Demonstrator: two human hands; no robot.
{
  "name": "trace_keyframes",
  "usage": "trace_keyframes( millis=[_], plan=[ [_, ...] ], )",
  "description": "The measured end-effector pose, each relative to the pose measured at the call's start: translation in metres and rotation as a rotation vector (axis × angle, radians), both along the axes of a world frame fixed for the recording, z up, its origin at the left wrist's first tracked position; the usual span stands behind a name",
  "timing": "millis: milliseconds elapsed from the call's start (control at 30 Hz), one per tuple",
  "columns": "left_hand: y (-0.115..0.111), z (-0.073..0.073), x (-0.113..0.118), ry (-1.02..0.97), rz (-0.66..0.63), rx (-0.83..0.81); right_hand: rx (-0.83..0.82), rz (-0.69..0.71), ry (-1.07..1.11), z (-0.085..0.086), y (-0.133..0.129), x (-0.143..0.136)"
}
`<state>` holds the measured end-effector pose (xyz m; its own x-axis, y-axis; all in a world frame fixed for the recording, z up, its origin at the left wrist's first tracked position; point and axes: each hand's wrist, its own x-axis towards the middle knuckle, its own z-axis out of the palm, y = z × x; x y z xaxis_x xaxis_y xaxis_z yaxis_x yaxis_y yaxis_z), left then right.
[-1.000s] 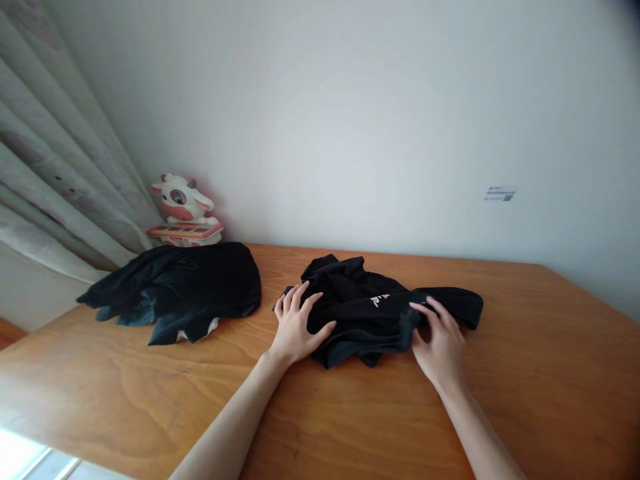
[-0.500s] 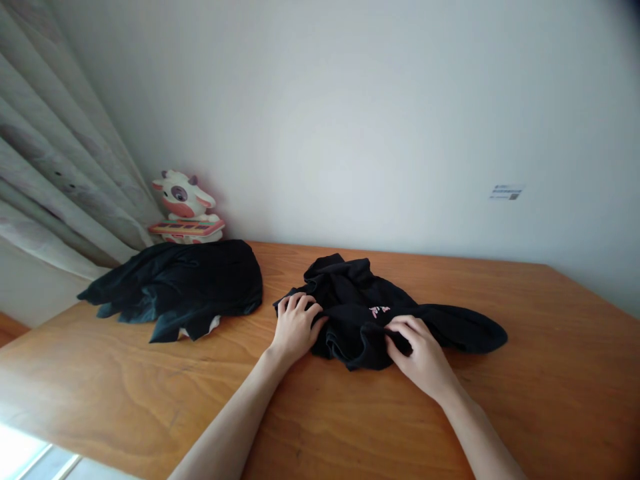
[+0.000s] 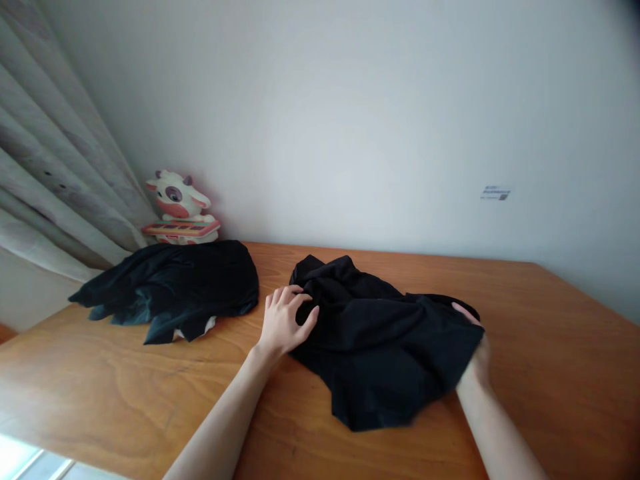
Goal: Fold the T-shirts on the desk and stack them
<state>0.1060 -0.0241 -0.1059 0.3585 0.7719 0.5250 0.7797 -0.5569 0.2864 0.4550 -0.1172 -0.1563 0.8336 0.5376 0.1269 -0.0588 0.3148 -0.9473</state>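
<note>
A crumpled black garment (image 3: pixel 385 347) lies on the wooden table in front of me, its near part spread toward me and blurred at the lower edge. My left hand (image 3: pixel 287 321) is at the garment's left end, fingers curved but apart, with a gap between thumb and fingertips. At the right end, my right hand (image 3: pixel 475 353) has hold of the garment's edge. Its thumb shows on top while the cloth hides the other fingers. The small pink print is out of sight under the cloth.
Another dark garment (image 3: pixel 200 283) lies in a heap at the left of the table (image 3: pixel 200 387). Behind it stands a cow toy with a keyboard (image 3: pixel 180 207), close to the curtain (image 3: pixel 60 173). A white wall (image 3: pixel 340 133) with a small label (image 3: pixel 496 193) borders the table's back.
My right hand has moved right with the garment's edge, spreading the cloth and covering the pink print. My left hand has shifted slightly left and its fingers have opened.
</note>
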Motion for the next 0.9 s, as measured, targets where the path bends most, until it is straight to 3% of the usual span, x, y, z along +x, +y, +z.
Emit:
trace_keyframes(
  millis=[167,300,367,467,600,667,800,900],
  plan=[
    [0.013,-0.015,-0.006,0.139,0.053,-0.184,-0.092,0.104,0.115,0.012,-0.004,0.005],
    [0.016,-0.010,-0.005,0.151,0.175,-0.245,-0.103,0.158,0.139,0.028,-0.002,-0.008],
    [0.017,-0.004,-0.007,0.126,0.313,-0.269,-0.179,0.071,-0.045,0.031,-0.001,-0.019],
    [0.021,0.002,-0.016,0.095,0.518,-0.297,-0.245,-0.003,-0.488,0.029,-0.002,-0.036],
    [0.021,0.009,-0.028,0.161,0.607,-0.317,-0.166,-0.038,-0.923,0.030,-0.007,-0.051],
    [0.018,0.013,-0.027,0.243,0.588,-0.344,-0.181,0.068,-1.081,0.033,-0.012,-0.057],
    [0.008,0.021,-0.013,0.402,0.544,-0.442,-0.358,0.493,-1.260,0.034,-0.018,-0.067],
    [-0.003,0.017,-0.003,0.370,0.515,-0.467,-0.490,0.658,-1.300,0.027,-0.016,-0.068]
  ],
)
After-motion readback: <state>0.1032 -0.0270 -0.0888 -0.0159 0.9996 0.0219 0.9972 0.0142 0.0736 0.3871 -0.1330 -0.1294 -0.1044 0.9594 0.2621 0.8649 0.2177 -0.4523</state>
